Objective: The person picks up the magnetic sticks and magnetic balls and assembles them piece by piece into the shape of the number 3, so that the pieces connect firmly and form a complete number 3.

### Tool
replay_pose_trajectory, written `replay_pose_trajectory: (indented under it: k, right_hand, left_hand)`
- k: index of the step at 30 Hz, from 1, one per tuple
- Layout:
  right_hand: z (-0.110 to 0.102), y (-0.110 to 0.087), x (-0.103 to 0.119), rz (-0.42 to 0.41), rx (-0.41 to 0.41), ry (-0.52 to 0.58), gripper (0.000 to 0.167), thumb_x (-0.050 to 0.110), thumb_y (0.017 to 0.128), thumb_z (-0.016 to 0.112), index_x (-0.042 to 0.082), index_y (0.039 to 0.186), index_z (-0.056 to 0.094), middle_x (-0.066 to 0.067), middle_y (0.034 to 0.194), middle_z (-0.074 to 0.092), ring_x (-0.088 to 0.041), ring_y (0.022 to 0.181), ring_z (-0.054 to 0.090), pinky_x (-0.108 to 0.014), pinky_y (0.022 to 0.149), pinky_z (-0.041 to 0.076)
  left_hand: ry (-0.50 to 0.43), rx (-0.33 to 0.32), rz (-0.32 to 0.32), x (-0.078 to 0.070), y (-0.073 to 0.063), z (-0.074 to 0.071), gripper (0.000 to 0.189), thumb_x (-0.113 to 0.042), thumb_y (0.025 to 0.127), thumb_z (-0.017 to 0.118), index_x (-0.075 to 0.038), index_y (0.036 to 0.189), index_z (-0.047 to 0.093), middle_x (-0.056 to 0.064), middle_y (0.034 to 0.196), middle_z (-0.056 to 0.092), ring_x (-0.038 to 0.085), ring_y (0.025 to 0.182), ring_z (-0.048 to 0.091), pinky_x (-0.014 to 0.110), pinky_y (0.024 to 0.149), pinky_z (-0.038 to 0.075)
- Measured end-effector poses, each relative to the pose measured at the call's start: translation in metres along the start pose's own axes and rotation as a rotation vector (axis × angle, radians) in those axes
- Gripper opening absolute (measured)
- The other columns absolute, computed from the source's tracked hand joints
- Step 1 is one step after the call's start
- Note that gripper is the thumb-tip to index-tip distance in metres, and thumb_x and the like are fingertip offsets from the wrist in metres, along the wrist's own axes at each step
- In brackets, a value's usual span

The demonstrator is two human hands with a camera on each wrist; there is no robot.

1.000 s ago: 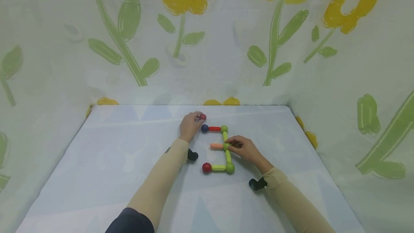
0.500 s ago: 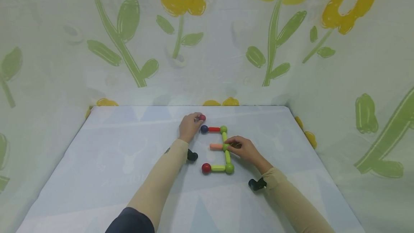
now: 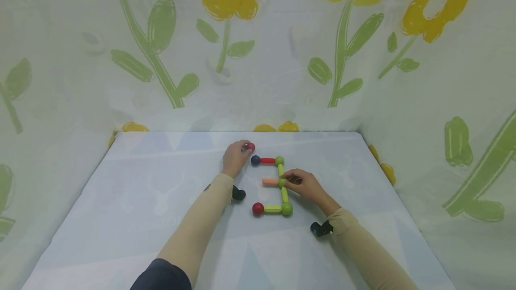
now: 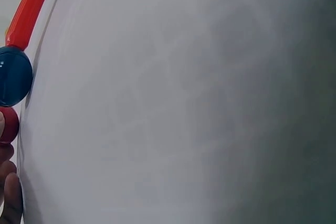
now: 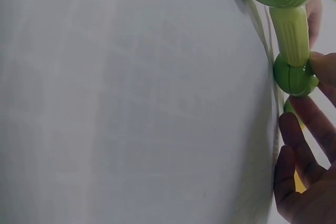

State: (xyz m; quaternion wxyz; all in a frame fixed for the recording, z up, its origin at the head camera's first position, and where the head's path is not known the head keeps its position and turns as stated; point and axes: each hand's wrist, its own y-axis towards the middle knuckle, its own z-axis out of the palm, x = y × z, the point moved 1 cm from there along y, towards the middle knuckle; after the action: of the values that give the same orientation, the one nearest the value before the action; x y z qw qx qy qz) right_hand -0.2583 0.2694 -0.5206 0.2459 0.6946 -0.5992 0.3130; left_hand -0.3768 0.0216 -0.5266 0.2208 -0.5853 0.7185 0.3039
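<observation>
My left hand (image 3: 235, 158) pinches a small red ball (image 3: 251, 147), just beyond the blue ball (image 3: 255, 160) of a ball-and-stick figure lying on the table. A red stick (image 3: 268, 160) joins that blue ball to a green ball (image 3: 279, 160). Yellow-green sticks run from there through a middle green ball (image 5: 295, 77) to a near green ball (image 3: 287, 209). Thumb and forefinger of my right hand (image 3: 307, 186) pinch the middle ball. From it a salmon stick (image 3: 270, 182) points left, its far end bare. Another yellow-green stick (image 3: 273, 209) ends in a larger red ball (image 3: 258, 209).
The figure lies mid-table on a pale patterned cloth (image 3: 141, 209). Flower-printed curtains (image 3: 274, 57) stand behind and at both sides. A black wrist camera (image 3: 321, 229) sticks out from the right wrist, another (image 3: 239, 194) from the left.
My left hand has drawn the small red ball very slightly left. The right hand keeps its pinch on the middle green ball, and the figure stays put.
</observation>
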Motion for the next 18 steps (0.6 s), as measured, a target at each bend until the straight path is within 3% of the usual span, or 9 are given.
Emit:
replay_pose_trajectory:
  k: [10,18]
  right_hand:
    - [0.001,0.000,-0.001,0.010,0.000,0.010,0.024,0.024,0.093,0.076,0.021,0.117,0.073,0.005,0.114,0.068,-0.014,0.100,0.063,-0.038,0.093,0.053]
    - [0.000,-0.002,-0.001,-0.003,-0.002,0.021,0.025,0.023,0.094,0.075,0.019,0.118,0.072,0.003,0.116,0.069,-0.016,0.102,0.063,-0.039,0.093,0.053]
  left_hand:
    - [0.023,0.024,-0.016,0.009,-0.001,-0.003,0.035,-0.030,0.099,0.069,-0.016,0.131,0.065,0.004,0.119,0.070,0.022,0.110,0.063,0.040,0.096,0.049]
    - [-0.005,0.059,-0.012,0.011,-0.010,-0.014,0.034,-0.027,0.099,0.070,-0.015,0.130,0.066,0.005,0.117,0.070,0.022,0.106,0.062,0.040,0.095,0.050]
